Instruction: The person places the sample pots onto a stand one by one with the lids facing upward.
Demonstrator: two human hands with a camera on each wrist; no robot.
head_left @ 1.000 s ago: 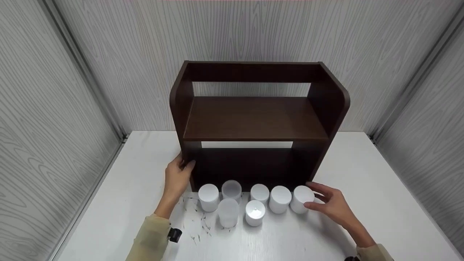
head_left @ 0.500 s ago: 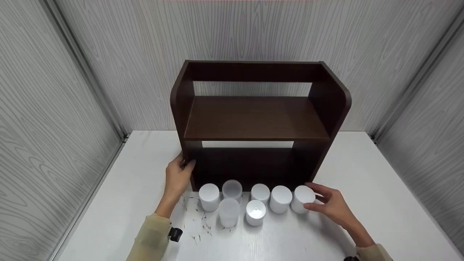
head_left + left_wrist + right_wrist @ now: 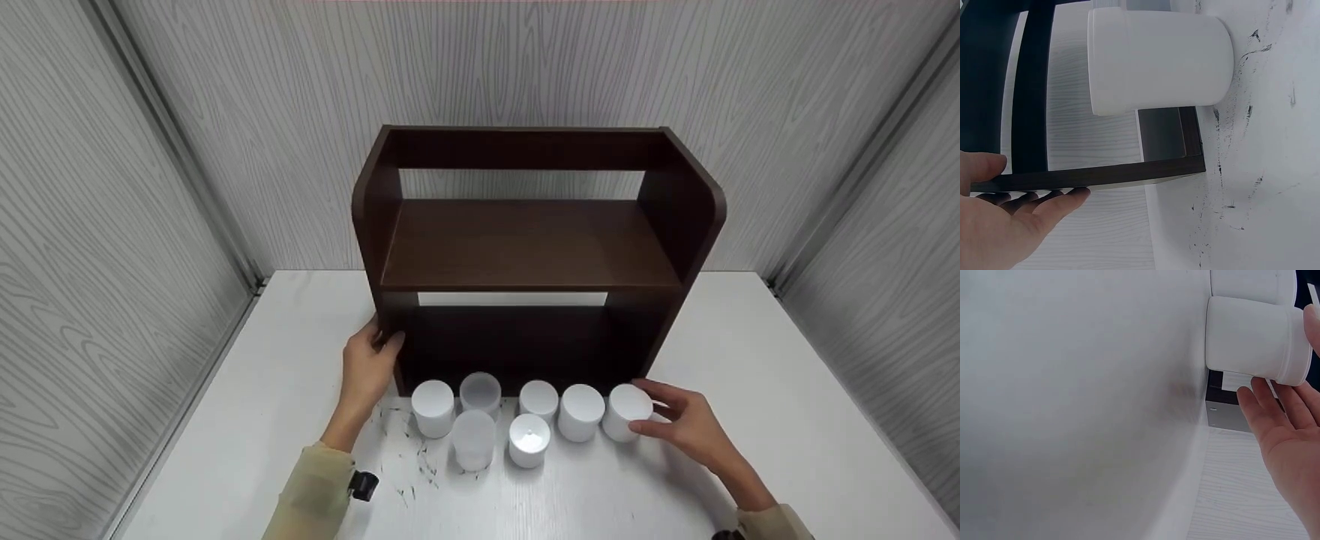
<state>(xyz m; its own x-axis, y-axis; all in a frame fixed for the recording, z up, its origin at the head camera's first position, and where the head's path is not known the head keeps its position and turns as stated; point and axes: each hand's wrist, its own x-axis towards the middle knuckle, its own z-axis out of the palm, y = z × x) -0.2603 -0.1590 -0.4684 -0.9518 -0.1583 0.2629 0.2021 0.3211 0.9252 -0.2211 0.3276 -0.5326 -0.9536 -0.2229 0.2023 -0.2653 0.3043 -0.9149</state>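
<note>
Rightmost white jar (image 3: 627, 414), right fingers (image 3: 663, 389) curved round it, left fingers (image 3: 1062, 207) gripping shelf (image 3: 529, 244), scuffed tabletop (image 3: 562, 502), grey walls (image 3: 517, 67)

A white table (image 3: 225, 405) has a brown shelf (image 3: 529, 247) on it. Five white tubs (image 3: 581, 420) and two cloudy cups (image 3: 473, 442) stand in front, near black marks (image 3: 1249, 115).

The shelf unit (image 3: 529, 244) at the centre of the frame looks like dark brown wood, smooth with a low sheen, while the white jars (image 3: 582, 412) in the lower middle seem smooth, mostly matt plastic, one front top (image 3: 529, 431) glossy enough to catch a highlight. Two frosted cups (image 3: 474, 442) look like translucent plastic. Below, the white tabletop (image 3: 570, 502) is smooth and faintly shiny; the back wall (image 3: 487, 67), upper centre, wears a grey wood-grain finish, and the sleeve (image 3: 311, 487), lower left, looks like thin cloth.
</note>
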